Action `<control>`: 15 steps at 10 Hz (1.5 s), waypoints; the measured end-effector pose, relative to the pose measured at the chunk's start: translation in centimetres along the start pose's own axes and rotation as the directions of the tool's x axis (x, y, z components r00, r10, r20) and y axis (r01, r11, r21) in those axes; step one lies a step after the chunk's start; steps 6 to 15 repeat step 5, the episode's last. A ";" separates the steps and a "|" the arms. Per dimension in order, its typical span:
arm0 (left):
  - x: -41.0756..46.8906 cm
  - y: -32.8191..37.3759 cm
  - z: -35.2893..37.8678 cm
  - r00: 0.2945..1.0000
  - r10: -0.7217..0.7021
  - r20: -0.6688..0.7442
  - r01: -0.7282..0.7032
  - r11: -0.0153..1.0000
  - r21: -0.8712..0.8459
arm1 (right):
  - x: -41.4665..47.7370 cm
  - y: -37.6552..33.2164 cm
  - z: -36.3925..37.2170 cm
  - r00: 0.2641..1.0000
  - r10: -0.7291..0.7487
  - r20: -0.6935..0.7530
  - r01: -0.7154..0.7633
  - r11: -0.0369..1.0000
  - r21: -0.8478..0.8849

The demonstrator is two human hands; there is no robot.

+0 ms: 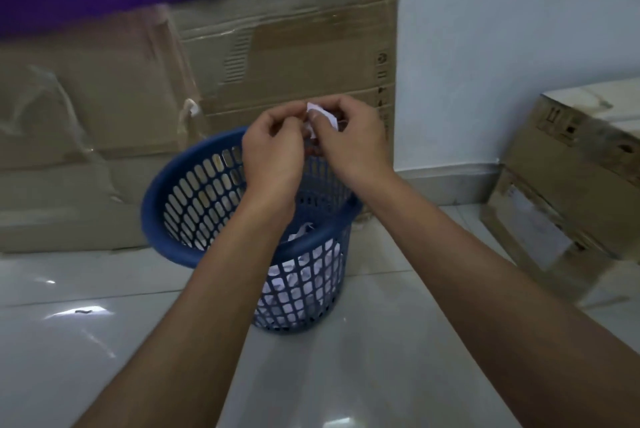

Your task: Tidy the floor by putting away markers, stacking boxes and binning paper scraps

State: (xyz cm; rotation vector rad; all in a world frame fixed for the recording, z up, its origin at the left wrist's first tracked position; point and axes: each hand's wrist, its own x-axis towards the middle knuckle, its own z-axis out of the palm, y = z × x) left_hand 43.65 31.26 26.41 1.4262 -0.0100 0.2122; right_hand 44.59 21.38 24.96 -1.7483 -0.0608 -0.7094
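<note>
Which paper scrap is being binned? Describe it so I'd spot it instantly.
Find the blue mesh basket on the floor before the cardboard. Above its rim, the left hand and right hand pinch one small white scrap, held in the air, unlike the crumpled papers lying inside.

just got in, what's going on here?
A person's left hand and right hand pinch a paper scrap above the blue basket, not yet dropped. The basket already holds crumpled paper. A big box stands behind it, another box at right.
</note>
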 end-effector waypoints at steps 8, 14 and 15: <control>-2.6 -1.0 6.5 0.984 0.102 0.145 -0.126 0.978 0.166 | -1.1 2.2 -8.2 0.980 0.045 -0.195 -0.076 0.985 -0.157; -2.6 -1.0 6.5 0.984 0.102 0.145 -0.126 0.978 0.166 | -1.1 2.2 -8.2 0.980 0.045 -0.195 -0.076 0.985 -0.157; -2.6 -1.0 6.5 0.984 0.102 0.145 -0.126 0.978 0.166 | -1.1 2.2 -8.2 0.980 0.045 -0.195 -0.076 0.985 -0.157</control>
